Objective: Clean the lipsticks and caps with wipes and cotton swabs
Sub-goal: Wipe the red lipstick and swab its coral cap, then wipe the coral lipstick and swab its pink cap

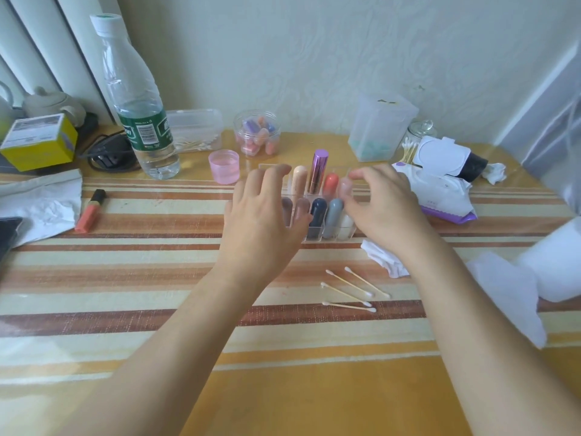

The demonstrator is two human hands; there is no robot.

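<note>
A clear acrylic organiser (327, 239) stands mid-table with several capped lipsticks in it, among them a tall purple one (319, 168), an orange-red one (330, 184), a navy one (317, 212) and a grey one (334, 215). My left hand (264, 209) is spread over the organiser's left end, fingers straight. My right hand (380, 206) is at its right end, fingers loosely bent, tips touching the edge. Neither hand holds anything. Several cotton swabs (349, 291) lie in front. A crumpled wipe (383, 256) sits under my right wrist. An open wipes pack (440, 190) is at right.
An orange lip gloss tube (91, 210) lies at left beside a tissue (41, 202). A water bottle (138, 99), a pink jar (224, 166), a clear jar of coloured pieces (257, 133), a swab box (195, 130) and a frosted container (380, 127) line the back.
</note>
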